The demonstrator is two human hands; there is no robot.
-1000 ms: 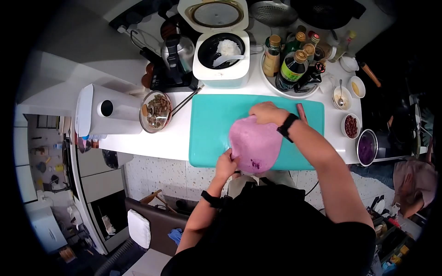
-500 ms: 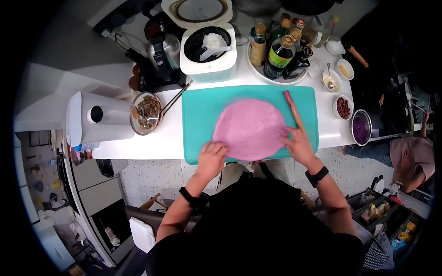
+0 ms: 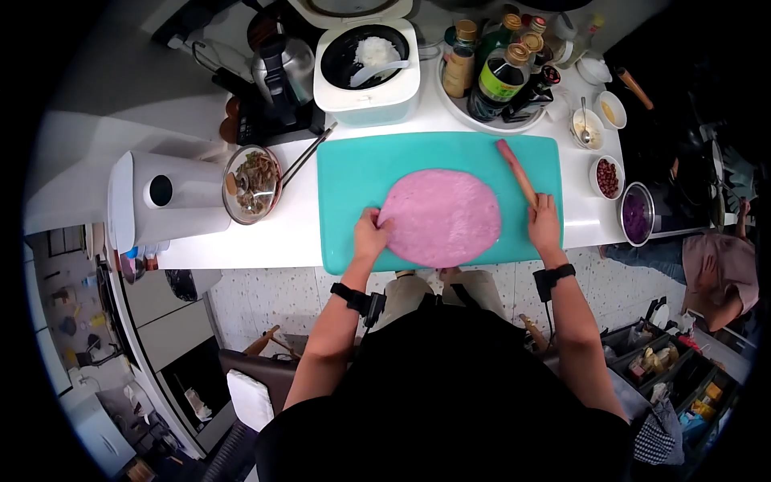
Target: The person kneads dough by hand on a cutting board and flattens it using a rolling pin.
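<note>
A flat, rounded sheet of pink dough lies on a turquoise mat at the counter's front. At the dough's left edge is my left hand, its fingers closed on the rim there. A slim wooden rolling pin, stained pink at its far end, rests slantwise on the mat to the right of the dough. My right hand is wrapped round the pin's near end, apart from the dough.
Behind the mat stand an open rice cooker and a tray of sauce bottles. A glass bowl of food is left, with chopsticks beside it. Small bowls and a bowl of purple food line the right. Another person stands far right.
My right hand has left the dough's right edge and taken hold of the rolling pin. My left hand has shifted up along the dough's left edge. The dough now looks wider than tall.
</note>
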